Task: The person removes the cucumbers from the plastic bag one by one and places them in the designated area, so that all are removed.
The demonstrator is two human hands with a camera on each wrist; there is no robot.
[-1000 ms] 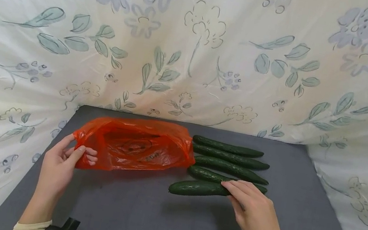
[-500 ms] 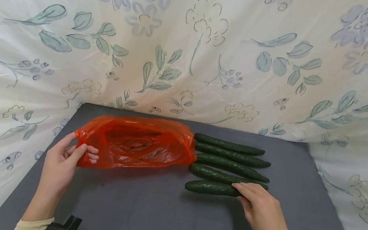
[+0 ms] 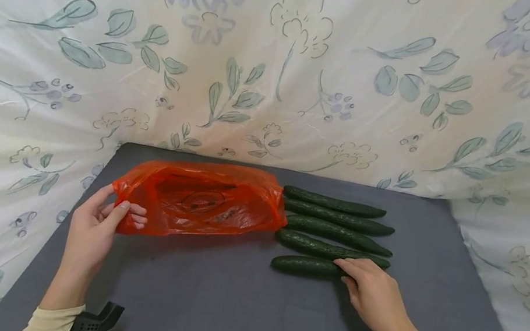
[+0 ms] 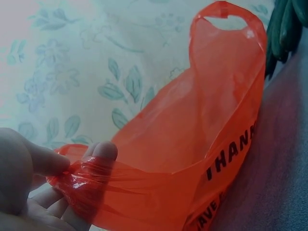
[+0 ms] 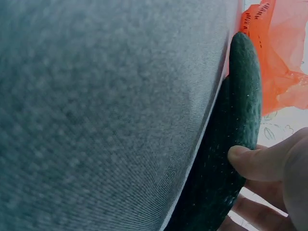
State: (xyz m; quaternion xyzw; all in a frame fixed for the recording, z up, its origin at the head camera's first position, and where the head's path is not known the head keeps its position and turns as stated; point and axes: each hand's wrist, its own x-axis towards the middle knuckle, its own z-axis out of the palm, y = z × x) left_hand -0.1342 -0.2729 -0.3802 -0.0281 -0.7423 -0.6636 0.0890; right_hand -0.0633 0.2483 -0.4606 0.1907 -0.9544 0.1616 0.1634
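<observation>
In the head view my left hand [image 3: 94, 230] pinches the left end of an orange-red plastic bag [image 3: 212, 221], whose mouth gapes toward me. The left wrist view shows the bag film [image 4: 86, 183] bunched between thumb and fingers, with black printed letters along the side and a loop handle at the far end. My right hand [image 3: 375, 294] grips the right part of the nearest dark green cucumber [image 3: 303, 266], thumb on the near side. In the right wrist view that cucumber [image 5: 245, 91] lies along the grey surface, its free end pointing at the bag.
Several more cucumbers [image 3: 338, 233] lie side by side behind the held one, their left ends close to the bag's right end. Everything rests on a dark grey table [image 3: 219, 305]. A floral cloth [image 3: 281, 74] hangs behind and at both sides.
My right hand has drawn the nearest cucumber rightward and set it lower, in line with the row. The left hand keeps its pinch on the bag. The head view has tilted slightly.
</observation>
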